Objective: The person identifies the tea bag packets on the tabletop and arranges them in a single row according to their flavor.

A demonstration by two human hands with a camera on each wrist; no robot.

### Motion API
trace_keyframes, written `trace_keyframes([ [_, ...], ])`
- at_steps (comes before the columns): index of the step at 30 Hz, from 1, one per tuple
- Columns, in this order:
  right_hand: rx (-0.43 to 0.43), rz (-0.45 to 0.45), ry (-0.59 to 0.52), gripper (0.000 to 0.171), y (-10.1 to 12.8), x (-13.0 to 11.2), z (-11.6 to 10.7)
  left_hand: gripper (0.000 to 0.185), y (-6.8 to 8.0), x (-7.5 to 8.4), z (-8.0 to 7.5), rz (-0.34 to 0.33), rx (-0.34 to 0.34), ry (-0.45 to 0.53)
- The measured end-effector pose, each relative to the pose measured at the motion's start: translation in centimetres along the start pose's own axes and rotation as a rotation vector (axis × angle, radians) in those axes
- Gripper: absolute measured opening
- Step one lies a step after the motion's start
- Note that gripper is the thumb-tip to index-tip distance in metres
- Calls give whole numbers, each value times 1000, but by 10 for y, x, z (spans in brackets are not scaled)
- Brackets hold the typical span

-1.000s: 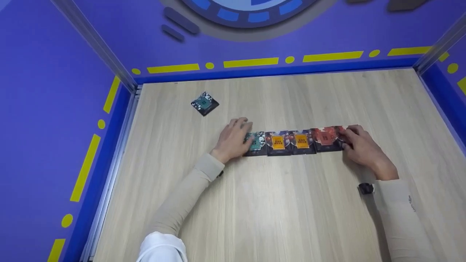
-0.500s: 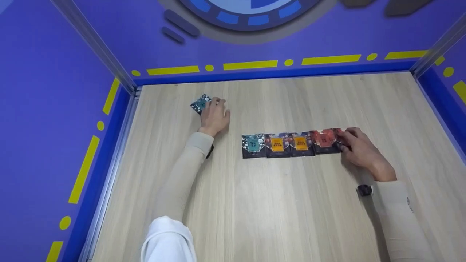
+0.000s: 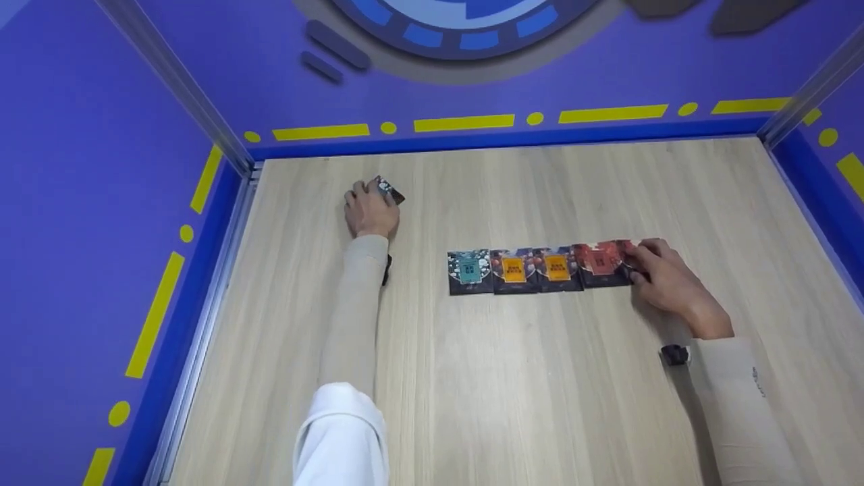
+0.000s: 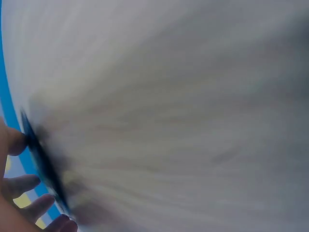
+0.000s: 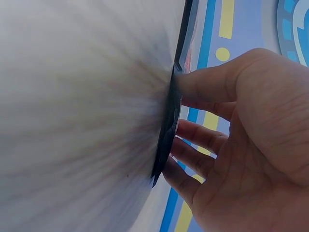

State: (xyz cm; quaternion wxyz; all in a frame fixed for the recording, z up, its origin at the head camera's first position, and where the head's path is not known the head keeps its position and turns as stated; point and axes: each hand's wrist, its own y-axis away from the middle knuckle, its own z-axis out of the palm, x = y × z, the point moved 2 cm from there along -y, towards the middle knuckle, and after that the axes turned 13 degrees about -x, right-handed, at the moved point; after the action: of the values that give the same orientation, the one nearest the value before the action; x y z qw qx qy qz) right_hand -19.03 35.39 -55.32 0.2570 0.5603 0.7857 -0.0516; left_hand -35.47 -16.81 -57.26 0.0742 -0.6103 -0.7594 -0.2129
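Observation:
At the far left of the head view, my left hand [image 3: 371,212] spreads over a teal-and-black sachet [image 3: 391,190] that lies at an angle, covering most of it. In the left wrist view its fingertips [image 4: 42,205] are right at the dark, edge-on sachet [image 4: 46,166]. My right hand [image 3: 668,287] holds a red sachet [image 3: 633,248] at the right end of a row, mostly hidden by the fingers. From the right wrist, thumb and fingers meet this thin dark sachet [image 5: 166,128] close over the table.
Left of it in the row lie another red sachet [image 3: 601,263], two orange ones, including this orange sachet [image 3: 557,268], and a teal sachet [image 3: 469,271], edges meeting or overlapping. The wooden table [image 3: 513,378] has blue walls [image 3: 472,94] at its back and sides.
My left hand has left the teal sachet in the row, moved up and left, and come down over the separate teal sachet. My right hand stays at the row's right end.

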Motion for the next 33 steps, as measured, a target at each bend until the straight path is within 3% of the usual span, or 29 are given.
trace_keyframes([
  [3, 5, -7, 1, 44, 2, 1, 1, 56, -1, -3, 1, -21, -3, 29],
  [7, 11, -12, 6, 44, 2, 1, 0, 57, -1, -1, 2, 9, 5, 33],
  [21, 12, -14, 3, 47, 2, 2, -1, 54, 0, 3, 3, 78, -21, -47],
  [33, 13, -13, 12, 44, 0, 0, 0, 55, 13, -3, -2, 167, -67, -136],
])
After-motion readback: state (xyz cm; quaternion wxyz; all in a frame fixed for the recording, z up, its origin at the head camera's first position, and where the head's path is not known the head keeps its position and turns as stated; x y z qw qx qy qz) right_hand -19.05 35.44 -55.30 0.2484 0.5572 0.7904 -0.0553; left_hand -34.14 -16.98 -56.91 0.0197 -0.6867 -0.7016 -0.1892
